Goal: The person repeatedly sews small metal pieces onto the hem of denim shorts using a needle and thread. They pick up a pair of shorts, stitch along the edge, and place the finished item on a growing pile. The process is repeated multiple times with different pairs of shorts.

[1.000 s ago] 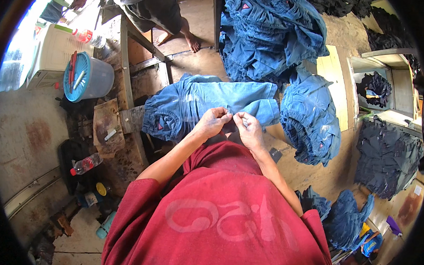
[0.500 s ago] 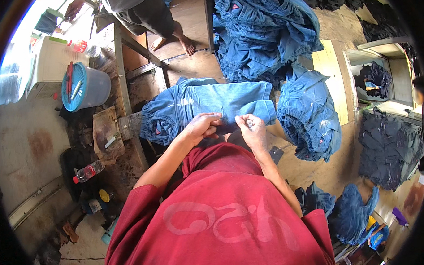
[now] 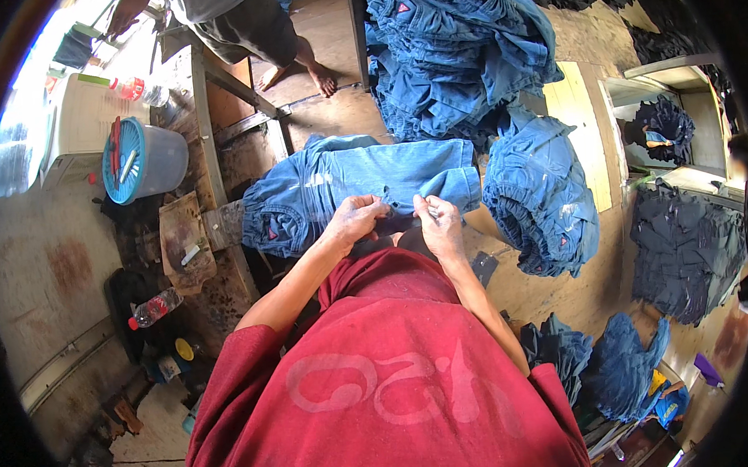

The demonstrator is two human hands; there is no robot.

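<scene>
Blue denim pants with a gathered waist lie across the surface before me, waist to the left and leg end to the right. Pale marks show on their upper part. At their near edge, my left hand is closed with the fingers curled, pinching the denim. Just to its right, my right hand pinches the cloth's near edge between thumb and fingertips, lifting a small fold. A small dark spot or gap shows in the cloth between the hands. Whatever lies inside the curled fingers is hidden.
A tall heap of denim garments stands beyond, with another denim bundle at right. Dark garments lie farther right. At left are a bucket with a blue lid and a bottle. A barefoot person stands at far left.
My right hand has drawn up a small fold at the near edge of the pants. The dark spot now shows between my hands. The whole view has shifted slightly.
</scene>
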